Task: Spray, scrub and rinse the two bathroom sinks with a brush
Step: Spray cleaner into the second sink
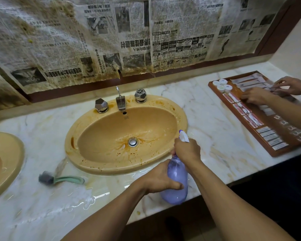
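Fingers of left hand [161,180] and right hand [187,150] around purple spray bottle [178,171]; Chinese-print newspaper [163,40] above sink [69,141].

Newspaper sheets [146,35], stained brown along their lower edge, covering the far wall; pale veined marble bench [215,129], wet at near left; brown tray [283,151] at far right, holding small white-lidded jars [222,85], sachets [247,82] and barcode-printed packets [274,138]; second person [285,110] reaching over the tray from the right.
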Demonstrator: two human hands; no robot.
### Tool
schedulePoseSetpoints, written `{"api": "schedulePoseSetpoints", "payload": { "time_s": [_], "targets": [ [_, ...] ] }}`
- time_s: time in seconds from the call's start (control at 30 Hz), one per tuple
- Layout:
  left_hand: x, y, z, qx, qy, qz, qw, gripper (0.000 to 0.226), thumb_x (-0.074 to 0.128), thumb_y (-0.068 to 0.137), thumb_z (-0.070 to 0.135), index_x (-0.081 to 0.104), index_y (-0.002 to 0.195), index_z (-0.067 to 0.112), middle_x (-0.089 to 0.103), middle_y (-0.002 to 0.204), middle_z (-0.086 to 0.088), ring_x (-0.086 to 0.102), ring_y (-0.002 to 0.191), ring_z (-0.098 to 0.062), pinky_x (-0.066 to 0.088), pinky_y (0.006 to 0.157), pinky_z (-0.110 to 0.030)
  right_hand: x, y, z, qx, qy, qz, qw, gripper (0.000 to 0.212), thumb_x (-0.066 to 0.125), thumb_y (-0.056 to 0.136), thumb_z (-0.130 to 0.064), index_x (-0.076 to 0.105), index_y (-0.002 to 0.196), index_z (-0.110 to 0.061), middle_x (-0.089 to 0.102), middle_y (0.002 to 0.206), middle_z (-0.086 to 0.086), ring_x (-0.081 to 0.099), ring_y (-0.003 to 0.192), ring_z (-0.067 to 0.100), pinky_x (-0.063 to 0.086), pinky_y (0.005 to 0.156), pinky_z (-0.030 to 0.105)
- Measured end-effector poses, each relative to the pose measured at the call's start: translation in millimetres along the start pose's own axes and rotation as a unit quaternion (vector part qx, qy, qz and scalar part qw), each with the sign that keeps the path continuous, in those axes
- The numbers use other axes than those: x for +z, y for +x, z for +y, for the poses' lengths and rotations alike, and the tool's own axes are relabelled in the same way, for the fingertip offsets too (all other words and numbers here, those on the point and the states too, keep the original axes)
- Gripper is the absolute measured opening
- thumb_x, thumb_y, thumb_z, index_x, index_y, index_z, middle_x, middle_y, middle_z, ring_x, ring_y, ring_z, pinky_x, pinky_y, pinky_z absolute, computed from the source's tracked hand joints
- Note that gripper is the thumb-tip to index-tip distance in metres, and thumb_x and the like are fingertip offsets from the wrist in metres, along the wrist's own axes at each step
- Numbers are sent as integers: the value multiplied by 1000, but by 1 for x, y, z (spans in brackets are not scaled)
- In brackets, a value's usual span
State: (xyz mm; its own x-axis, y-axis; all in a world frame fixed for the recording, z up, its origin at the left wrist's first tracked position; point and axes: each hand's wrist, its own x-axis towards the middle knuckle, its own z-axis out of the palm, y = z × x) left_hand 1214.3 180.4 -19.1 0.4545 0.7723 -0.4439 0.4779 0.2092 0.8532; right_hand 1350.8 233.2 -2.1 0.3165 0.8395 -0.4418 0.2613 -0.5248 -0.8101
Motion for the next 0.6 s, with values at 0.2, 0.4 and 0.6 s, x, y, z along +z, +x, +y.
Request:
{"api": "schedulePoseSetpoints", "payload": {
  "time_s": [0.2,0.4,0.6],
  "targets": [
    [-7,5,-4,33,4,28,999,94,85,74,26,34,151,39,47,146,24,42,134,10,36,107,-16,0,4,-6,-45,-4,-70,997,41,62,96,-44,59,121,-11,69,102,15,67,103,32,52,98,50],
    [-2,9,-5,39,-10,32,999,100,86,76,23,28,157,35,44,151,24,38,138,12,34,115,-21,5,11,-9,-17,-10,-26,999,27,53,94,-33,67,117,-33,73,64,0,69,71,17,56,78,31],
    [-7,5,-11,-11,-24,61,998,77,86,80,25,43,143,37,55,134,27,52,122,12,44,96,-11,12,11,-16,-64,-12,-117,991,24,66,91,-46,64,102,-26,65,80,4,63,83,28,53,84,41]
  ]
}}
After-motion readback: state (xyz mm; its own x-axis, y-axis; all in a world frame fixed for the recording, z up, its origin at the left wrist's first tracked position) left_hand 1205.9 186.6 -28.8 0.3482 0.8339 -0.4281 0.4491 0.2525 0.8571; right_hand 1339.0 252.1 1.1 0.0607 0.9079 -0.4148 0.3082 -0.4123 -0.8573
